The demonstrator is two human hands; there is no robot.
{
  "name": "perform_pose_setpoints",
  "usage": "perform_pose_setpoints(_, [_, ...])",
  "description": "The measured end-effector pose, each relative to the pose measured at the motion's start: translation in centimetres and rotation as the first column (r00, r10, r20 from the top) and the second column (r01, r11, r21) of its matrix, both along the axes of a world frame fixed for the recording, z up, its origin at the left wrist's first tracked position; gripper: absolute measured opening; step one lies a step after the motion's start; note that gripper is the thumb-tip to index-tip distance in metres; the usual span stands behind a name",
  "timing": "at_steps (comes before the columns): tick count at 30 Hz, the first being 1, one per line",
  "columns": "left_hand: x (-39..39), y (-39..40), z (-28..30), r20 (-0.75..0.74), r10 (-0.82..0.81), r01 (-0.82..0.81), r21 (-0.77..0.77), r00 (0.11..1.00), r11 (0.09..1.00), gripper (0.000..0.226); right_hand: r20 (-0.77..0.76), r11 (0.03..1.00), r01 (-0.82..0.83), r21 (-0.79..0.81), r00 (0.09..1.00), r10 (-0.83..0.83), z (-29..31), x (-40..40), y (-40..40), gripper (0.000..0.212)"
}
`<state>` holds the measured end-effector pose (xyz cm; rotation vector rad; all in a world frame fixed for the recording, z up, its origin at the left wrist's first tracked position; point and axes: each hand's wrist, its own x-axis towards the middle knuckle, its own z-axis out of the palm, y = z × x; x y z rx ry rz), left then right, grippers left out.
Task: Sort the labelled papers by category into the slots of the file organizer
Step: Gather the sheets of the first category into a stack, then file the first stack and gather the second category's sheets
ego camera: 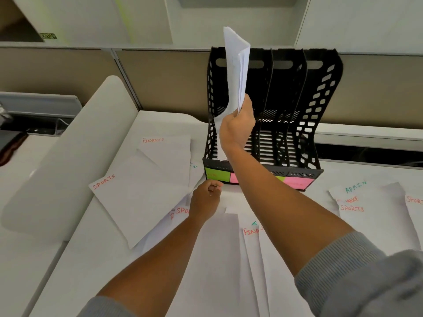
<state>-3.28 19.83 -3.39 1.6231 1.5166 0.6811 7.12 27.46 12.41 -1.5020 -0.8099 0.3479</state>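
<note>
The black file organizer point(320, 106) stood at the desk's back. Over its leftmost slot the right hand point(237, 124) gripped a thin, floppy sheaf of papers point(237, 65) low down — light, bending easily. The left hand point(206, 200) pinched a loose sheet's edge.

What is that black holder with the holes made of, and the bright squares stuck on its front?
The black file organizer looks like moulded plastic: thin curved walls, punched slots, a dull sheen. The green square and pink square look like matte paper sticky notes, flat against the front lip, though that is a guess from their look.
</note>
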Motion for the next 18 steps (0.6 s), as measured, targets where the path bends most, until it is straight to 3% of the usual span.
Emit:
perform_pose_setpoints(5, [-1.2,1.2,-0.5,-0.074,0.003,-0.001,0.034,0.997,0.999,0.011,-0.037,1.000,-0.014,0.002,0.999,0.014,-1.4,-1.0,1.7,0.048])
perform_pose_setpoints(14, [-1.4,0.8,-0.5,-0.140,0.062,-0.044,0.125,0.988,0.991,0.008,-0.116,0.978,-0.141,-0.154,0.985,0.124,-6.3,-0.7,0.0,0.042])
perform_pose_setpoints(18, [-1.4,0.3,0.2,-0.183,0.080,-0.029,0.266,0.980,0.963,0.008,-0.096,0.976,-0.148,-0.160,0.986,0.134,-6.7,-0.6,-0.9,0.043])
